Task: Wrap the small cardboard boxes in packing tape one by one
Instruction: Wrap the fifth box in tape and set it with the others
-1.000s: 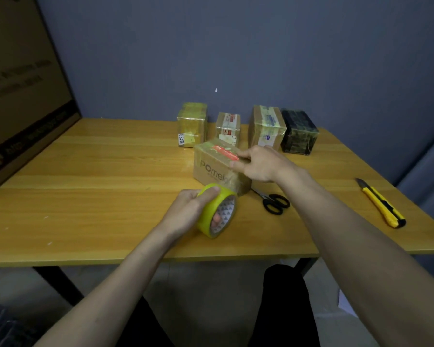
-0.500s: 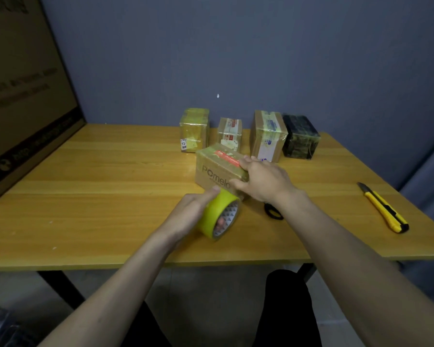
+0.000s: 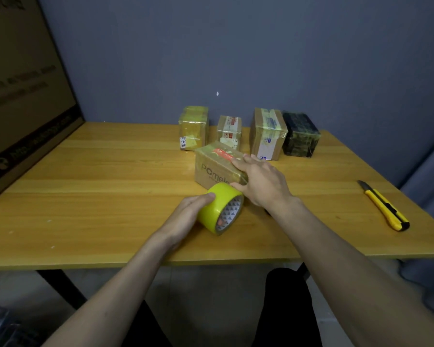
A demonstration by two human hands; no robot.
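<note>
A brown cardboard box [image 3: 211, 169] printed "Pomelo", with a red label on top, lies in the middle of the wooden table [image 3: 98, 186]. My right hand [image 3: 258, 181] holds its right end, fingers over the top and thumb on the front face. My left hand [image 3: 186, 214] grips a roll of yellow packing tape [image 3: 221, 206] just in front of the box, thumb on the roll's outside and fingers inside the core. Whether a strip runs from roll to box cannot be made out.
Along the back wall stand several boxes: a yellow-taped one [image 3: 194, 127], a small one [image 3: 229, 130], a taller brown one [image 3: 267, 134] and a dark one [image 3: 300, 134]. A yellow utility knife [image 3: 383, 206] lies at the right. A large cardboard sheet [image 3: 23, 96] leans at the left.
My right hand slid back along the box top to its near right end and now covers the scissors. The tape roll moved up close to the box front.
</note>
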